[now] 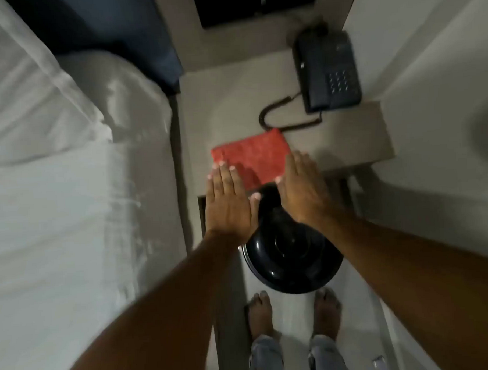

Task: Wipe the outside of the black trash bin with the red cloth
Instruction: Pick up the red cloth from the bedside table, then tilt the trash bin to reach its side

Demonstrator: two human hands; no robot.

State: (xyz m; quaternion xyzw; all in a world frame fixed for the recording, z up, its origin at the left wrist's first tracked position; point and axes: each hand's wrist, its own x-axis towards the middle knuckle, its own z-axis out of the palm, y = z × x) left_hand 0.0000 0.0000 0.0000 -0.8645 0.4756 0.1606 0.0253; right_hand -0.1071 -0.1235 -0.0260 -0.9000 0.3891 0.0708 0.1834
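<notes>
Not begun: red cloth lies folded on nightstand, left hand and right hand flat, empty above it; black bin unwiped.

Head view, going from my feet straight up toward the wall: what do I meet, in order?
Bare feet → black trash bin → red cloth on the nightstand → coiled cord → telephone.

The red cloth lies folded on the nightstand near a phone. Both hands, left and right, are flat with spread fingers above the black bin on the floor.
</notes>
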